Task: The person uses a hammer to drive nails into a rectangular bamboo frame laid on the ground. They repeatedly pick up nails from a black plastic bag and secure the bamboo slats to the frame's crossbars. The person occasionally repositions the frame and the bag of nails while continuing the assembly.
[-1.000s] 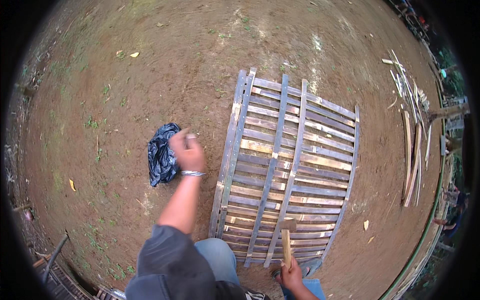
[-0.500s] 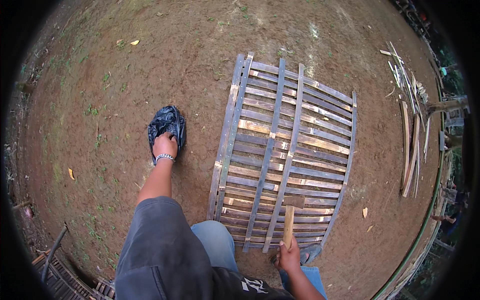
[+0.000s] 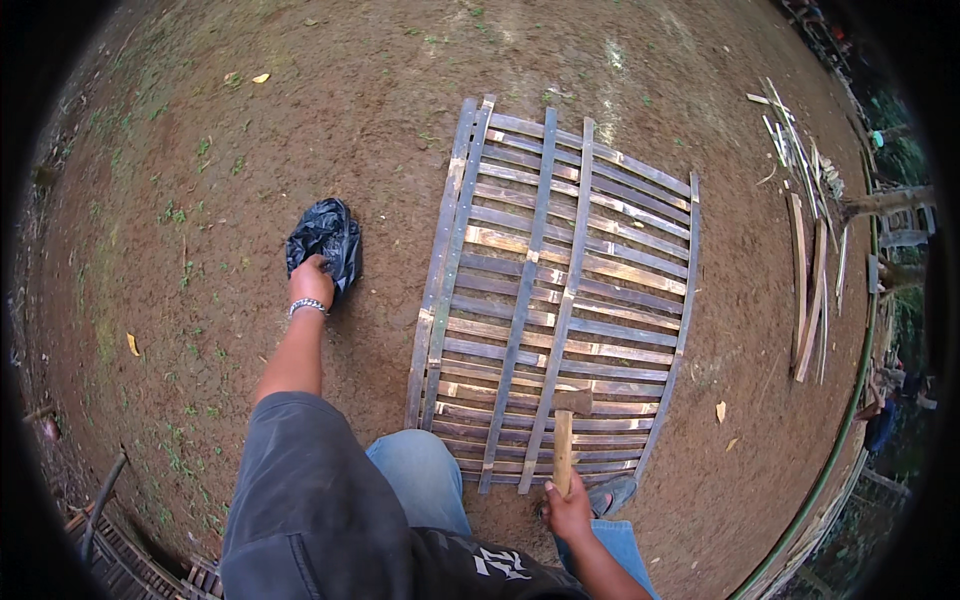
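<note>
My left hand (image 3: 312, 283) is closed at the near edge of a crumpled black plastic bag (image 3: 335, 240) on the dirt; its fingertips are partly hidden by the plastic. In my right hand (image 3: 568, 508) is a hatchet (image 3: 563, 440) with a pale wooden handle and a dark, rusty head. The hatchet's head is over the near right part of a bamboo slat panel (image 3: 533, 255). This panel lies flat on the ground, with many cross slats fixed to several long strips.
Loose bamboo strips (image 3: 808, 270) lie in a pile at the far right. A long green pole or hose (image 3: 845, 470) curves along the right edge. Woven bamboo (image 3: 135, 560) shows at the lower left. My sandaled foot (image 3: 612, 492) is beside the panel's near right corner.
The whole view has shifted slightly, so everything appears a little further left and higher. My left hand stays at the bag and my right hand keeps its hold on the hatchet.
</note>
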The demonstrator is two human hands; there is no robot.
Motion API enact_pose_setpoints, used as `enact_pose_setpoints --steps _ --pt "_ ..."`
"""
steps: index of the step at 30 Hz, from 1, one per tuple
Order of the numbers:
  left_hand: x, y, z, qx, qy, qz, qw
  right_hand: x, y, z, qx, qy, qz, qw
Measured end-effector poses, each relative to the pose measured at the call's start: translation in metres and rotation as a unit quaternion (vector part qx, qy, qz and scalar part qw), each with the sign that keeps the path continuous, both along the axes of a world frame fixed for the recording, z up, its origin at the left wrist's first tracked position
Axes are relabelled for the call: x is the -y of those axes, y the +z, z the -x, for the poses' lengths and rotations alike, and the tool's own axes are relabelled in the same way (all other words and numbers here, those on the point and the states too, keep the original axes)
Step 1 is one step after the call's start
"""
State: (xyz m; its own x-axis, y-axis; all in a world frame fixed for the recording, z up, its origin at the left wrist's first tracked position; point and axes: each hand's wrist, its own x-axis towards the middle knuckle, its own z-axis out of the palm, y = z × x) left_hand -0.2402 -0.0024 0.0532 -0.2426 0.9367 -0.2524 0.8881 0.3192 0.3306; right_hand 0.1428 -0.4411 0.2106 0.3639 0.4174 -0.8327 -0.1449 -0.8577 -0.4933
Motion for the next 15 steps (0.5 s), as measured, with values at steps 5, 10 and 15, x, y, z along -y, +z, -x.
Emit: enact_pose_setpoints --steps 5,10,15 --pt "-0.004 -0.002 0.001 -0.026 -0.044 0.002 0.999 -0.006 0.002 0.000 -0.005 -0.009 0.018 1.000" --pt "-0.008 -0.008 0.012 -0.014 -0.021 -0.018 0.999 -0.004 -0.002 -0.001 -0.032 -0.044 0.020 0.998" --pt "-0.006 0.003 0.012 0.010 0.013 -0.032 0.999 0.000 -0.010 -0.002 -0.036 -0.059 0.027 0.997"
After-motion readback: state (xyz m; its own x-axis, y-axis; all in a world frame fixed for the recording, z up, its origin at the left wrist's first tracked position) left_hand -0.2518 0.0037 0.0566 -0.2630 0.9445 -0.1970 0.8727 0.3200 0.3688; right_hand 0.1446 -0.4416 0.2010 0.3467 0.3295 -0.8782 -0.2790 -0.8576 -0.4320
